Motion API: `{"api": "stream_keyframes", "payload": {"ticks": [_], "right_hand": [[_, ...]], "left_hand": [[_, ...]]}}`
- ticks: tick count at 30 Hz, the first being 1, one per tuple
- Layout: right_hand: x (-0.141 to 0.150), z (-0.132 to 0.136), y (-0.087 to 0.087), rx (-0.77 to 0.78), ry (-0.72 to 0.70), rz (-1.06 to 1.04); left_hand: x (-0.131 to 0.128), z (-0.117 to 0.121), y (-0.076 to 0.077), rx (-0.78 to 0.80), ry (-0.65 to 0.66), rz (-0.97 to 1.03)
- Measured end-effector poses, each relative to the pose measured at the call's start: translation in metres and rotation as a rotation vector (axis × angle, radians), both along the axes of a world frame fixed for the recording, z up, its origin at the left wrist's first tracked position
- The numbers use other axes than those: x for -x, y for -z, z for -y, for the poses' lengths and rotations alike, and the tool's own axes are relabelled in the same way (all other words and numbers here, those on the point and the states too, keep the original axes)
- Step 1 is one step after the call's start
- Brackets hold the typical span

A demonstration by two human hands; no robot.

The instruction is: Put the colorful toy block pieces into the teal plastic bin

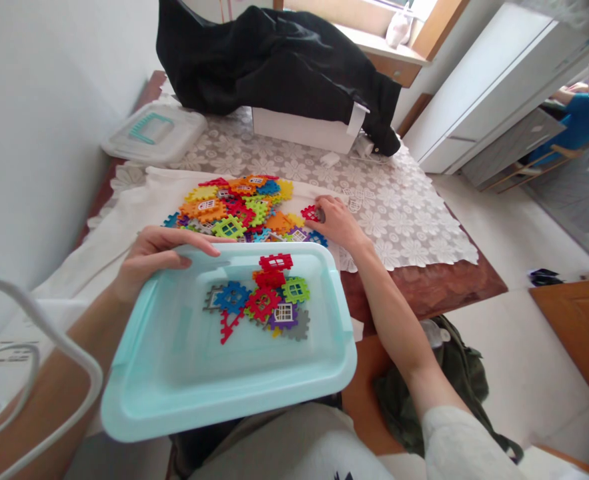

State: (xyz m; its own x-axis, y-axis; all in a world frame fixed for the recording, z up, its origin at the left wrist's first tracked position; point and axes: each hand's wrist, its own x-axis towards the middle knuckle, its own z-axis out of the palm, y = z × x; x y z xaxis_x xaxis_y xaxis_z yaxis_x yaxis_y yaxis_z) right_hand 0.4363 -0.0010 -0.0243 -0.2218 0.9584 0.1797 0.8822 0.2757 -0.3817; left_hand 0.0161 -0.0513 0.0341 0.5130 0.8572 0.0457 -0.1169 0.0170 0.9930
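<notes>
A light teal plastic bin (174, 393) is tilted toward me at the table's front edge. My left hand (161, 257) grips its far-left rim, fingers laid along the edge. Inside lie several interlocking plastic building pieces (263, 303) in red, blue, green, purple and grey. Beyond the bin, a heap of similar colourful pieces (234, 207) covers part of a white cloth (161, 187). At the heap's right side, my right hand (335, 220) has its fingers curled with the thumb, closed on a red building piece (309, 213). The bin's far rim hides the heap's front.
A clear lid with a teal handle (157, 133) lies at the table's back left. Black fabric (294, 60) drapes over a white box (301, 130) at the back. White cables (69, 333) loop at near left. A dark backpack (454, 380) is on the right; a person (587, 127) is farther off.
</notes>
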Motion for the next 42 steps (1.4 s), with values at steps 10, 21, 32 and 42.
{"api": "stream_keyframes", "payload": {"ticks": [10, 21, 32, 42], "right_hand": [[-0.001, -0.003, 0.007, -0.042, 0.013, -0.154], [0.022, 0.013, -0.037, 0.065, -0.302, -1.091], [0.05, 0.043, -0.052, 0.311, -0.802, -1.14], [0.024, 0.023, -0.023, 0.107, -0.145, -0.226]], "left_hand": [[0.0, -0.001, 0.002, -0.019, 0.025, 0.008], [-0.01, 0.004, -0.006, -0.019, -0.04, -0.027], [-0.006, 0.004, -0.004, -0.039, -0.067, -0.037], [-0.017, 0.007, -0.015, -0.059, -0.051, -0.022]]}}
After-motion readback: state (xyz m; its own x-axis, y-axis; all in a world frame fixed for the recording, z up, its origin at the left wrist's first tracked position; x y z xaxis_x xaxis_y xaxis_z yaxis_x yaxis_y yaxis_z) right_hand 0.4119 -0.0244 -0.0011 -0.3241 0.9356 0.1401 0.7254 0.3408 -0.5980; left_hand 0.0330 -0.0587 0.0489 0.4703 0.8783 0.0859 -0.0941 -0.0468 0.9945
